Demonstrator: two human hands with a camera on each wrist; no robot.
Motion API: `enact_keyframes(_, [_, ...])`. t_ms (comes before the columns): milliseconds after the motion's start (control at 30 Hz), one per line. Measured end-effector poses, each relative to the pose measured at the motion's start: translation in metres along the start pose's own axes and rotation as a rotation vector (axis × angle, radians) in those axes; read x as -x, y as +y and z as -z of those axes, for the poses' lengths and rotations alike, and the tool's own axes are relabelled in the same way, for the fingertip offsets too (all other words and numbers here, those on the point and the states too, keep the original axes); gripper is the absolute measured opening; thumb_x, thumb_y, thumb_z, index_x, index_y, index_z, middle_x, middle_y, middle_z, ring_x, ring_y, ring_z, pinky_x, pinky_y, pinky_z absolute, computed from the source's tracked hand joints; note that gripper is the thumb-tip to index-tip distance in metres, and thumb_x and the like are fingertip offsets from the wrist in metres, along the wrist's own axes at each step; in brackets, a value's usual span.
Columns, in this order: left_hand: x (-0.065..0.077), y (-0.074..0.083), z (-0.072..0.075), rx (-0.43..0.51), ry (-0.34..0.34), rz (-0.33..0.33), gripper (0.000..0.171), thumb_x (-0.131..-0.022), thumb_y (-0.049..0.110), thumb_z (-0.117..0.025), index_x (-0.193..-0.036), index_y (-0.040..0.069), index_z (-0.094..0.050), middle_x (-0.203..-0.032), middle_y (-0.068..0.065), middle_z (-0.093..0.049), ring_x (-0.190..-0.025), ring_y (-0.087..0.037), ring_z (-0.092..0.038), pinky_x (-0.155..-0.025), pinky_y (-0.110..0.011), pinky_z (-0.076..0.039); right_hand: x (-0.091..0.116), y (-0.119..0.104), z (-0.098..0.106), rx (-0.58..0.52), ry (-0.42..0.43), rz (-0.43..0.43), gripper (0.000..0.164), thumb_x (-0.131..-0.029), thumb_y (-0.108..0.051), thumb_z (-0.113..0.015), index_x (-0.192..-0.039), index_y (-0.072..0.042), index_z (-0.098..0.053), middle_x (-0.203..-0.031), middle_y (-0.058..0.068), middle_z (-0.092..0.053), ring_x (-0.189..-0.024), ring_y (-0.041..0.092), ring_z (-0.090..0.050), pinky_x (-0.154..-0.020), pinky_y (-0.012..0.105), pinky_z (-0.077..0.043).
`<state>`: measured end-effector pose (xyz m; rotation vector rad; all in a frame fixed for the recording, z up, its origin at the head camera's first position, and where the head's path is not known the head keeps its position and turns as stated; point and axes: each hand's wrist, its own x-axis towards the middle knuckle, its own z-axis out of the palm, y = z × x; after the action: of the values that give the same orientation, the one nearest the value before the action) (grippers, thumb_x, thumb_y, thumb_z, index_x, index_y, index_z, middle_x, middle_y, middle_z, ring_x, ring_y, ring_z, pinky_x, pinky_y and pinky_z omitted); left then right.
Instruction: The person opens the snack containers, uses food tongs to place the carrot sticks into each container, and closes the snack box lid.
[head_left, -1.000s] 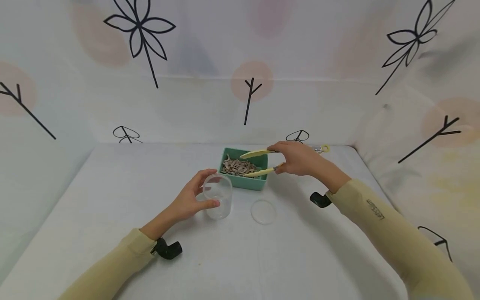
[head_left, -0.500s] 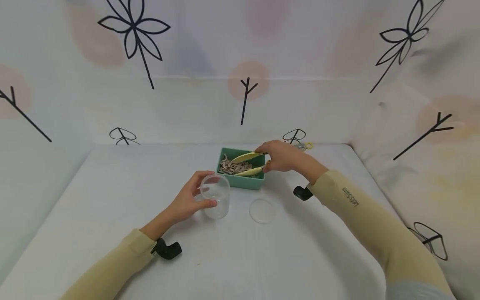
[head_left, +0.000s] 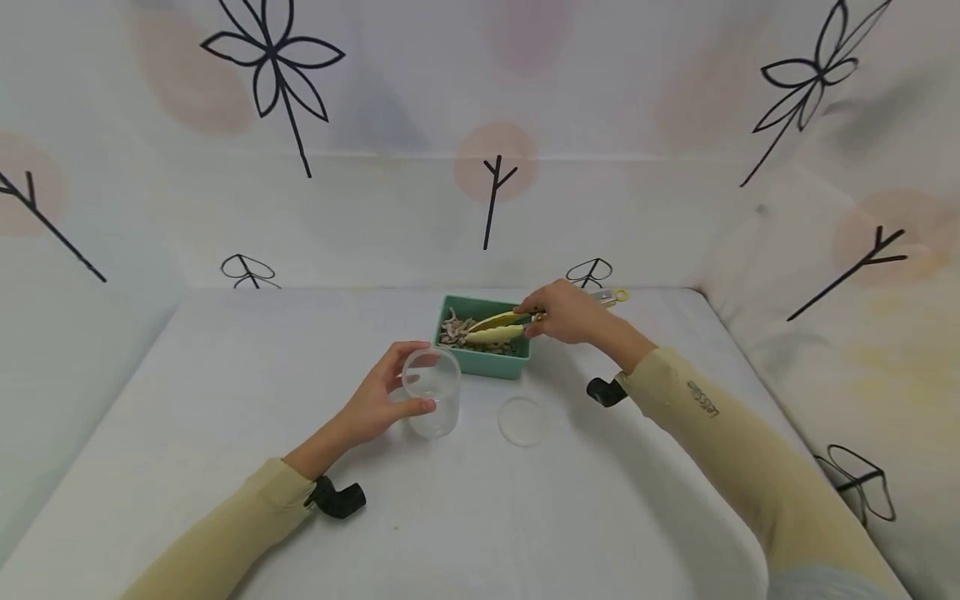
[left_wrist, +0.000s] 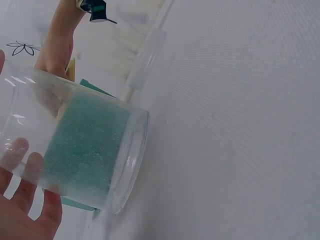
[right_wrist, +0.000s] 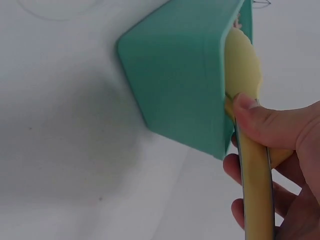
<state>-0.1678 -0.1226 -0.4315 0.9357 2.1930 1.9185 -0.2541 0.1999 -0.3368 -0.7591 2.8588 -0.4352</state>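
Note:
My right hand (head_left: 566,312) grips a pair of yellow-tipped tongs (right_wrist: 257,185). The tong tips dip into a green rectangular box (head_left: 487,364), and their two arms lie near each other. Inside the box is a heap of small greyish-brown dried pieces (head_left: 453,331), of a kind too small to make out. In front of the box, my left hand (head_left: 378,400) curls round a clear plastic jar (head_left: 435,408) that stands upright on the table with its mouth uncovered. Through the jar wall in the left wrist view the green box shows, and no contents are visible in the jar (left_wrist: 85,140).
A clear round lid (head_left: 524,422) lies flat on the white-covered table (head_left: 480,525), right of the jar and in front of the box. A patterned cloth backdrop (head_left: 360,208) rises behind the table and along its sides.
My right hand has moved left and lowered the tongs into the box. The tong arms have come closer together over the dried pieces. My left hand and the jar have stayed in place.

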Motion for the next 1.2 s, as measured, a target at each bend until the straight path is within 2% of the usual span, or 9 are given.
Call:
enact_keyframes(167, [0.001, 0.003, 0.000, -0.001, 0.015, 0.006, 0.073, -0.084, 0.005, -0.080, -0.145, 0.010, -0.041, -0.141, -0.017, -0.052, -0.135, -0.030, -0.043, -0.106, -0.061, -0.034, 0.004, 0.005, 0.005, -0.031, 0.034, 0.011, 0.038, -0.086, -0.018, -0.080, -0.122, -0.009, -0.072, -0.119, 0.008, -0.070, -0.099, 0.023, -0.067, -0.080, 0.042, -0.054])
enact_keyframes(300, [0.002, 0.004, -0.002, -0.004, 0.024, 0.013, 0.074, -0.082, 0.002, -0.081, -0.145, 0.010, -0.042, -0.141, -0.018, -0.052, -0.134, -0.029, -0.044, -0.106, -0.060, -0.035, 0.009, 0.013, 0.006, -0.103, 0.054, 0.012, 0.038, -0.087, -0.018, -0.080, -0.123, -0.010, -0.072, -0.119, 0.008, -0.071, -0.101, 0.024, -0.066, -0.082, 0.043, -0.053])
enact_keyframes(500, [-0.002, 0.005, -0.004, -0.032, 0.028, 0.009, 0.074, -0.083, 0.003, -0.081, -0.145, 0.007, -0.042, -0.140, -0.012, -0.054, -0.134, -0.026, -0.045, -0.105, -0.058, -0.037, 0.014, 0.021, 0.011, -0.185, 0.089, 0.007, 0.038, -0.085, -0.016, -0.081, -0.122, -0.011, -0.073, -0.117, 0.008, -0.071, -0.097, 0.023, -0.063, -0.076, 0.041, -0.051])
enact_keyframes(700, [-0.007, 0.006, -0.004, -0.031, 0.037, 0.012, 0.074, -0.083, 0.003, -0.080, -0.146, 0.007, -0.041, -0.141, -0.012, -0.053, -0.135, -0.027, -0.044, -0.106, -0.059, -0.035, 0.016, 0.022, 0.012, -0.195, 0.067, 0.004, 0.039, -0.085, -0.015, -0.081, -0.122, -0.010, -0.073, -0.119, 0.008, -0.071, -0.101, 0.022, -0.063, -0.079, 0.041, -0.051])
enact_keyframes(933, [-0.008, 0.006, -0.001, -0.054, 0.020, 0.006, 0.072, -0.085, 0.008, -0.080, -0.145, 0.010, -0.040, -0.141, -0.013, -0.053, -0.136, -0.028, -0.044, -0.106, -0.058, -0.036, 0.020, 0.015, 0.023, -0.177, 0.113, 0.025, 0.038, -0.085, -0.016, -0.081, -0.121, -0.009, -0.073, -0.115, 0.010, -0.072, -0.091, 0.022, -0.062, -0.070, 0.036, -0.049])
enact_keyframes(1200, [-0.008, 0.006, -0.002, -0.040, 0.020, 0.021, 0.072, -0.085, 0.011, -0.080, -0.144, 0.009, -0.039, -0.142, -0.013, -0.053, -0.136, -0.026, -0.043, -0.105, -0.057, -0.036, 0.028, -0.009, 0.038, -0.266, 0.129, 0.082, 0.038, -0.084, -0.018, -0.082, -0.120, -0.013, -0.074, -0.110, 0.007, -0.073, -0.072, 0.019, -0.059, -0.057, 0.032, -0.044])
